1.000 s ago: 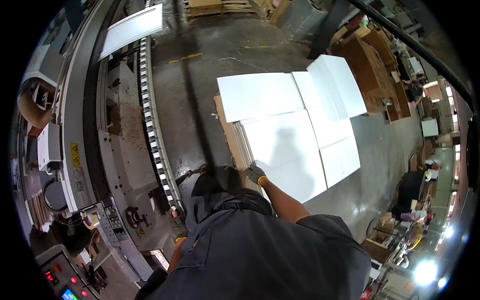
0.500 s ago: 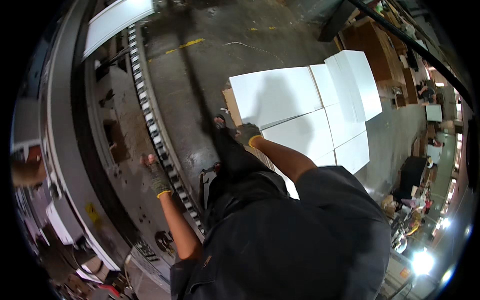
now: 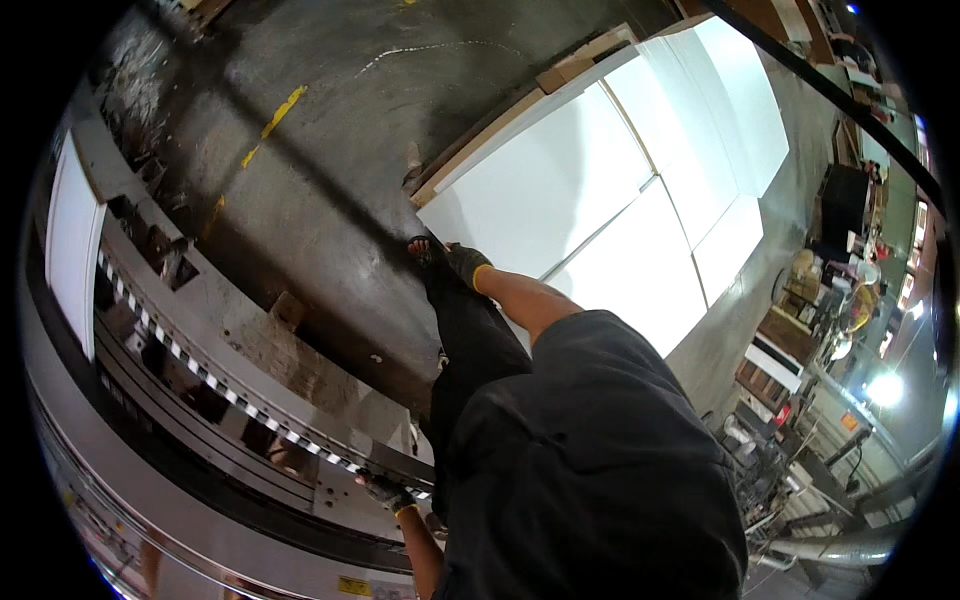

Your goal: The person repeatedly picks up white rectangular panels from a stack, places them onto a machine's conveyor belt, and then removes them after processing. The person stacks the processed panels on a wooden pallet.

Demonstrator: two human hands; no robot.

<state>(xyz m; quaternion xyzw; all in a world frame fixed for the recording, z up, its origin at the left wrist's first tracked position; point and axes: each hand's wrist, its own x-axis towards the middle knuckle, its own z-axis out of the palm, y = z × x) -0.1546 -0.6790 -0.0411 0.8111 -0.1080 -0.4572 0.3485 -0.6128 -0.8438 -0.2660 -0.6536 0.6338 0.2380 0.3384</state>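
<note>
My left hand [image 3: 388,491], in a dark grey fingerless glove with a yellow cuff, is low beside the machine's black-and-white roller strip [image 3: 252,408]. Its fingers point out over the strip, apart, with nothing in them. Close to the near left corner of the stacked white panels [image 3: 545,205] is my right hand [image 3: 466,263], gloved the same way. The fingers on that side are mostly hidden behind the back of the hand, and no held thing shows. Whether it touches the stack I cannot tell.
A white panel [image 3: 75,240] lies on the machine at the far left. Brown boards [image 3: 560,72] edge the stack's far side. Yellow marks [image 3: 284,112] run along the grey floor [image 3: 340,150]. Workbenches and clutter [image 3: 800,330] stand at the right.
My view and body have turned to the left. The machine now curves across the lower left, and my left hand has come nearer my body. The right hand stays near the stack.
</note>
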